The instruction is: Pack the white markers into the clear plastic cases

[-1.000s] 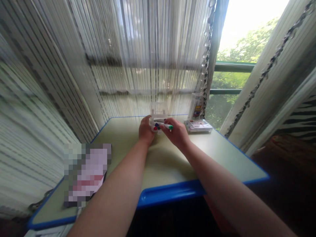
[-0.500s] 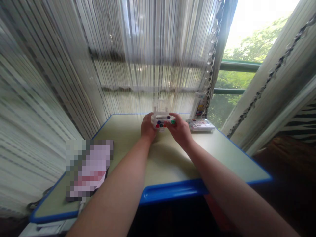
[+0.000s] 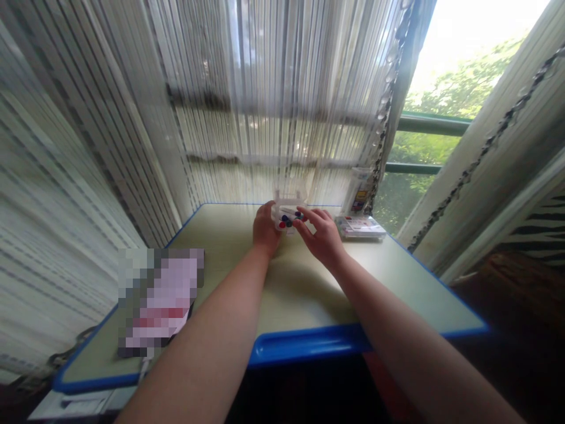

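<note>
A small clear plastic box [image 3: 288,204] sits at the far middle of the desk [image 3: 291,282], with several markers with red, blue and purple caps [image 3: 288,221] lying in it. My left hand [image 3: 263,228] is wrapped round the box's left side. My right hand [image 3: 322,235] rests just right of the box with fingers spread, the fingertips touching the marker ends and nothing held in it.
A flat clear case [image 3: 359,226] and an upright clear container [image 3: 358,191] stand at the back right. A blurred-out flat item [image 3: 159,300] lies at the desk's left. Striped curtains [image 3: 247,100] close off the back and left; the blue desk edge [image 3: 304,347] is nearest me.
The green-capped marker that my right hand held over the box is no longer in it; it has gone in with the other markers, and the hand has opened. The view has drifted slightly.
</note>
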Tool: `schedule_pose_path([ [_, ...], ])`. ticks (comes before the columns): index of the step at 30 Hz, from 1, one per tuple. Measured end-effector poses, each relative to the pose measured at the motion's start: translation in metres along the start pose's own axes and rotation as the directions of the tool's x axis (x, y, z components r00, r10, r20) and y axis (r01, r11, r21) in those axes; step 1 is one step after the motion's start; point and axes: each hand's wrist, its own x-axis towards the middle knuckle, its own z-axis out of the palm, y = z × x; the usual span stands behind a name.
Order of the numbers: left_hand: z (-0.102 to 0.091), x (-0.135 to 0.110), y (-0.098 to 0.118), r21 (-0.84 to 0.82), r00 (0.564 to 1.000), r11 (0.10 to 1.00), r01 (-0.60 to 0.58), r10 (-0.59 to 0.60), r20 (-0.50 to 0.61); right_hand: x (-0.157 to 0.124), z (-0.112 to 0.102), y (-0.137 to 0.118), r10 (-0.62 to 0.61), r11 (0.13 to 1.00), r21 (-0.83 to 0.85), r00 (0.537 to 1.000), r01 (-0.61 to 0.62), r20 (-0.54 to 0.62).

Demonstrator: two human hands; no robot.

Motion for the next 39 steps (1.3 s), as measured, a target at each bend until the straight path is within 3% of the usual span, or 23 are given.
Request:
schedule_pose_path([
  [8, -0.001, 0.002, -0.002, 0.033, 0.999, 0.999, -0.036, 0.035, 0.014, -0.001, -0.001, 0.008, 0.062, 0.998, -0.021, 0.995, -0.064, -0.079],
  [18, -0.001, 0.001, -0.002, -0.03, 0.999, 0.999, -0.038, 0.038, 0.018, -0.002, 0.006, 0.015, 0.134, 0.99, 0.031, 0.988, -0.137, 0.072],
  [35, 0.0, 0.001, -0.003, -0.016, 0.993, 0.995, -0.101, 0.102, 0.058, -0.005, 0.017, 0.023, 0.219, 0.967, 0.096, 0.965, -0.234, 0.145],
  [39, -0.001, 0.002, 0.001, -0.003, 0.994, 0.996, -0.088, 0.088, 0.06, -0.001, 0.01, 0.021, 0.223, 0.958, 0.164, 0.971, -0.236, 0.089],
])
